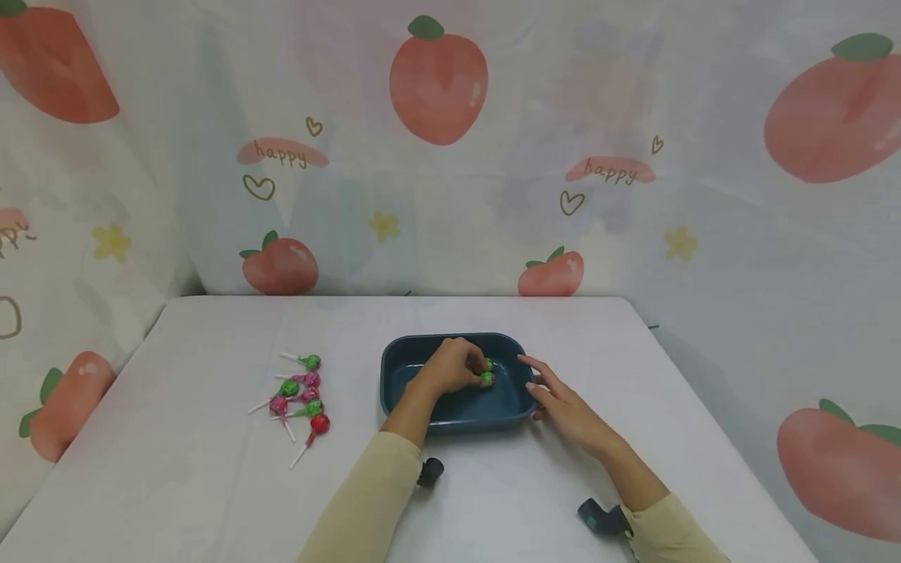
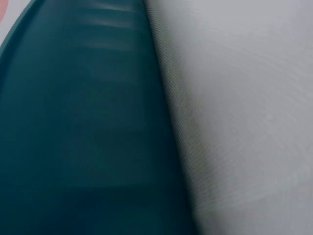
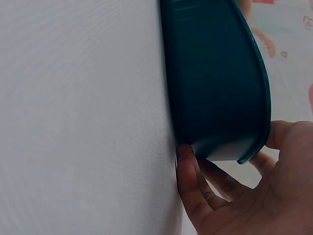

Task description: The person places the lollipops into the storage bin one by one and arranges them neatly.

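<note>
Inside a dark blue tray (image 1: 450, 428), my left hand (image 1: 450, 366) pinches green-headed lollipops (image 1: 487, 380). Two heads show just past its fingertips, close over the tray floor, and their sticks are hidden by the hand. The tray's inner wall fills much of the left wrist view. At the tray's right end is my right hand (image 1: 568, 408), its fingers at the rim and end wall. In the right wrist view, this hand (image 3: 259, 200) spans the end of the tray (image 3: 220, 83), with some fingertips low by the tablecloth and another finger up at the rim.
Left of the tray, several lollipops (image 1: 310, 393) with green, pink and red heads lie in a loose cluster. A white cloth (image 1: 176, 422) covers the table. Patterned fabric (image 1: 450, 195) hangs behind it. Dark wrist cameras (image 1: 604, 518) stick out near both sleeves.
</note>
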{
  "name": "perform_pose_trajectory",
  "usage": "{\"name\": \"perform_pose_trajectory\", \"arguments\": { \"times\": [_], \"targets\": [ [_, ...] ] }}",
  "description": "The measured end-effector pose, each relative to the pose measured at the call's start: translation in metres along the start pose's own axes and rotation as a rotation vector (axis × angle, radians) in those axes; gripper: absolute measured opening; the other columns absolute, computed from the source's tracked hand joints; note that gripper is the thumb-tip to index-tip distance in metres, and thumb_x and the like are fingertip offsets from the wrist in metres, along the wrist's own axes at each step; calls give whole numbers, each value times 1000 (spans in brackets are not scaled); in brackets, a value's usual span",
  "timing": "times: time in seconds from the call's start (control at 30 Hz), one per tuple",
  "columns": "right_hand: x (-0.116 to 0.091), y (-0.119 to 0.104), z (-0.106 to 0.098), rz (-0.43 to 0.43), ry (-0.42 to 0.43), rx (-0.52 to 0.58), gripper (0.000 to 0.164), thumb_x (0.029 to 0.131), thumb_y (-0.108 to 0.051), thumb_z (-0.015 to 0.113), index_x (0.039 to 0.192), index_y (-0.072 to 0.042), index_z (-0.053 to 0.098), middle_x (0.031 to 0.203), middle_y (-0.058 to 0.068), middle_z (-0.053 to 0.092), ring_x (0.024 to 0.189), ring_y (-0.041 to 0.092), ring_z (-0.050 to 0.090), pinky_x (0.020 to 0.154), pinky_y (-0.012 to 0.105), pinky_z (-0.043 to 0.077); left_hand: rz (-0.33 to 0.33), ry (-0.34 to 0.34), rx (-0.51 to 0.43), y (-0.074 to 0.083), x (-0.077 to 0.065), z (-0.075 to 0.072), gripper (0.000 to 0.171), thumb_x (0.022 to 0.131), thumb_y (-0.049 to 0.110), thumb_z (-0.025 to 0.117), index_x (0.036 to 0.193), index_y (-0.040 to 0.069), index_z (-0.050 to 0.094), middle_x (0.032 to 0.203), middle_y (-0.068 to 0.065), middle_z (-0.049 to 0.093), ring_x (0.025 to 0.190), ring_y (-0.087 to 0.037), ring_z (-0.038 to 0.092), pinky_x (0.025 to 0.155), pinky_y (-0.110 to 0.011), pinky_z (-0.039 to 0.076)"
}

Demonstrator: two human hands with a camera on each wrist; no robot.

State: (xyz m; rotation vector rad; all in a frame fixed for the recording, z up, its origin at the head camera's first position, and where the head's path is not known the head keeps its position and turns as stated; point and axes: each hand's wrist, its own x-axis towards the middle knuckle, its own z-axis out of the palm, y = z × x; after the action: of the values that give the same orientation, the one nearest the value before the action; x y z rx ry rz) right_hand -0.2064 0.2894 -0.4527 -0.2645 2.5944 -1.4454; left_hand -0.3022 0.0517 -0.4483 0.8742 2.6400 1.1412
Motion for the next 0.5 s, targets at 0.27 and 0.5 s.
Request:
{"name": "perform_pose_trajectory", "arguments": {
  "times": [0.27, 0.5],
  "targets": [
    [1, 0, 0, 0, -1, 9, 50, 112, -35, 45, 160, -30, 33, 146, 24, 47, 88, 26, 63, 91, 45, 44, -9, 4, 41, 2, 0, 0, 13, 83, 8, 88, 91, 14, 80, 88, 6, 72, 87, -11, 66, 86, -33, 54],
    [1, 1, 0, -6, -3, 9, 50, 113, -35, 44, 161, -29, 33, 146, 24, 47, 87, 26, 63, 91, 44, 45, 2, 12, 37, 1, 0, 1, 12, 83, 9, 88, 89, 14, 79, 85, 6, 72, 84, -10, 66, 84, -32, 53]
  ]
}}
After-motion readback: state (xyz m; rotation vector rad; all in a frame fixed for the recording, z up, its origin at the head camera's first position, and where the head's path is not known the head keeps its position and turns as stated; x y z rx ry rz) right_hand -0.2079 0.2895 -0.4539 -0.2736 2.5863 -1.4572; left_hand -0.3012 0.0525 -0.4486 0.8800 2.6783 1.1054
